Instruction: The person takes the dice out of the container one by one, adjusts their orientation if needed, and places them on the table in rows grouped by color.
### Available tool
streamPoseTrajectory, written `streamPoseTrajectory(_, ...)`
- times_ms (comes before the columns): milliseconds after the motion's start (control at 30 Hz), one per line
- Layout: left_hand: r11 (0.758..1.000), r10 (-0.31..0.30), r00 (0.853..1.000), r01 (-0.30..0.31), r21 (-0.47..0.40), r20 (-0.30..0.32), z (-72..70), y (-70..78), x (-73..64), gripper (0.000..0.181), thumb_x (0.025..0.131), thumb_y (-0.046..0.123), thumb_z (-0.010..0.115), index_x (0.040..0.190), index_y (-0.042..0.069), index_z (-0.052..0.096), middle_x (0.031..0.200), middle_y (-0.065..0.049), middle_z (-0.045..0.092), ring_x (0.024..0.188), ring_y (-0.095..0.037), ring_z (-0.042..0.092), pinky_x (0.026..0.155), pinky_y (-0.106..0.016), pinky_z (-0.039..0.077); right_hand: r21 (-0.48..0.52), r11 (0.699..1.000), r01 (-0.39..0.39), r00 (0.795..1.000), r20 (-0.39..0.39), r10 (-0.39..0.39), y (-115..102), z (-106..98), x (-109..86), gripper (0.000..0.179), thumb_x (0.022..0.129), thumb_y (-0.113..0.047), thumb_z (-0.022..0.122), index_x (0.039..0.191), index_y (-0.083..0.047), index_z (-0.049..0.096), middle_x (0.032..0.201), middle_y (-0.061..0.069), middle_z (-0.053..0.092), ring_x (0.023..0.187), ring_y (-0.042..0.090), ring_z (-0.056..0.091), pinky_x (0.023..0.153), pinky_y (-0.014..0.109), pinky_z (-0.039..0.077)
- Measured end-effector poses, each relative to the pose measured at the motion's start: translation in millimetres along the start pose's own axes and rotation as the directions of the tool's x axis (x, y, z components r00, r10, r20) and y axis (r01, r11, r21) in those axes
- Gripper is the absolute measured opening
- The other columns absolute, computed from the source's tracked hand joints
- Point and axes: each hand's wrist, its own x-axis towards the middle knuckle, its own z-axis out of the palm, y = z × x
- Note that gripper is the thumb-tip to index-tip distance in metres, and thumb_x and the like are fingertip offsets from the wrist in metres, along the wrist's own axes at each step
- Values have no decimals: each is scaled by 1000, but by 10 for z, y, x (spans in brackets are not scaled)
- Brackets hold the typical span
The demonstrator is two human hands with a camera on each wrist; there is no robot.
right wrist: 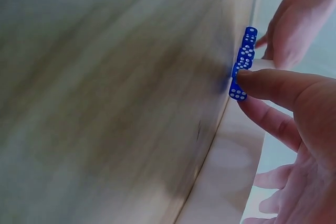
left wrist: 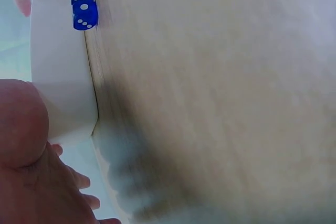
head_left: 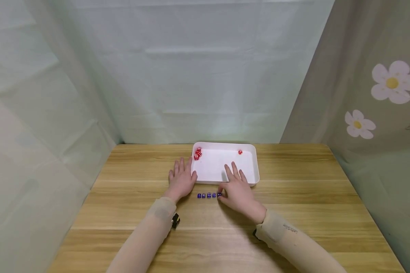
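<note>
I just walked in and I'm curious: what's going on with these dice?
A person has both hands at work around a white tray on a wooden table. The right hand pinches the right-end blue die of a row of five in front of the tray. The left hand lies spread at the tray's left side. Inside the tray, red dice cluster at far left; a lone red die sits toward far right.
</note>
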Motion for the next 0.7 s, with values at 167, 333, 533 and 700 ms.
streamPoseTrajectory(167,1000,-1,1000,1,-9,4,-2,0,0,71,113,39,41,173,12,15,177,-24,3,162,-48,-1,123,-75,7,-11,1000,-2,1000,-4,2,7,31,10,15,84,-36,92,89,-30,79,169,28,32,160,52,13,125,68,20)
streamPoseTrajectory(333,1000,1,1000,-1,-18,5,-6,4,-2,70,113,38,41,173,12,16,177,-24,4,162,-48,-1,123,-75,8,-17,1000,-1,1000,-3,1,8,37,14,16,84,-36,92,88,-30,78,169,28,33,159,52,15,125,68,21)
streamPoseTrajectory(533,1000,4,1000,-3,-16,10,-11,15,-9,70,113,38,41,173,11,15,177,-25,3,162,-48,0,123,-74,8,-15,1000,2,1000,0,-2,5,28,10,18,83,-35,93,89,-28,78,168,29,34,158,54,16,123,70,23)
streamPoseTrajectory(700,1000,3,1000,-3,-16,10,-22,15,-17,70,113,37,41,173,11,15,177,-25,5,162,-49,1,123,-74,9,-6,1000,5,1000,-2,-5,5,30,10,19,83,-35,93,90,-27,78,168,30,33,158,54,16,123,70,23)
